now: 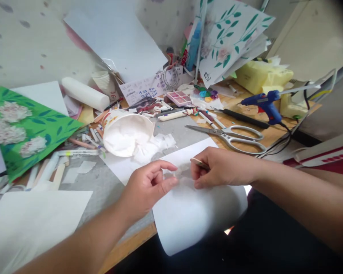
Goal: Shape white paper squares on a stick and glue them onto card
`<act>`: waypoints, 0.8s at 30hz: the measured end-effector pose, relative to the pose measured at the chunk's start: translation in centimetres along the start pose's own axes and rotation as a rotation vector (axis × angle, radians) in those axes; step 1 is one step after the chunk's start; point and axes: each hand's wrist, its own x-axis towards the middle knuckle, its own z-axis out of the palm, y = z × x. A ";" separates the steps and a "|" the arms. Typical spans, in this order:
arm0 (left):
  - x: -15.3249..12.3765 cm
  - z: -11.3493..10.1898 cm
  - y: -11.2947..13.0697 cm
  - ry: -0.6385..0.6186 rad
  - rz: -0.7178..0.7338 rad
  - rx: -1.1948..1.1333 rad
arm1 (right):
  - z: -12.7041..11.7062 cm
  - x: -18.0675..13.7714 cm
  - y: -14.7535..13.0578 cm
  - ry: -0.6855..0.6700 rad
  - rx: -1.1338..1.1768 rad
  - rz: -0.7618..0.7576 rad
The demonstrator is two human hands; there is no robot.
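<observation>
A white paper sheet (188,213) lies on the desk and hangs over its front edge. My left hand (147,188) rests on the sheet, thumb and forefinger pinched on a small translucent scrap (175,175). My right hand (220,167) is closed on a thin wooden stick (198,162) whose tip points left toward that scrap. Both hands meet near the middle of the sheet.
Large scissors (231,136) lie just beyond my right hand, a blue glue gun (264,103) behind them. A tipped white paper cup (125,131) with crumpled tissue sits left of centre. Green floral card (23,127), pens, a paint palette (178,98) and loose papers crowd the desk.
</observation>
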 end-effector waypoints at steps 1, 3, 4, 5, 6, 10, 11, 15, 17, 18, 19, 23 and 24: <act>0.0 0.2 0.0 -0.001 -0.009 0.053 | 0.2 0.1 -0.1 0.012 -0.014 0.004; -0.1 0.5 0.1 0.008 -0.038 0.160 | 0.4 0.2 -0.3 0.032 -0.057 0.020; -0.2 0.7 0.1 0.011 -0.055 0.207 | 0.5 0.2 -0.3 0.039 -0.077 0.027; -0.2 0.9 0.2 0.014 -0.070 0.247 | 0.5 0.2 -0.4 0.044 -0.092 0.031; -0.2 1.0 0.2 0.014 -0.081 0.278 | 0.6 0.2 -0.4 0.048 -0.099 0.031; 0.0 1.4 0.5 0.036 -0.111 0.344 | 0.9 0.4 -0.1 0.128 -0.160 0.044; 0.0 1.5 0.5 0.045 -0.117 0.358 | 1.0 0.5 0.0 0.157 -0.179 0.046; 0.2 1.6 0.7 0.062 -0.136 0.408 | 0.8 0.0 0.5 0.313 -0.167 -0.065; 0.3 1.6 0.7 0.065 -0.159 0.419 | 0.4 -0.7 0.7 0.433 -0.056 -0.195; 0.4 1.6 0.7 0.066 -0.170 0.421 | 0.2 -1.1 0.8 0.498 0.001 -0.250; 0.4 1.6 0.6 0.070 -0.180 0.419 | 0.1 -1.5 1.0 0.561 0.041 -0.286; 0.7 1.8 0.4 0.086 -0.204 0.401 | 1.2 -2.3 1.9 0.671 0.099 -0.343; 0.8 1.8 0.4 0.089 -0.211 0.403 | 1.7 -2.4 2.2 0.660 0.126 -0.364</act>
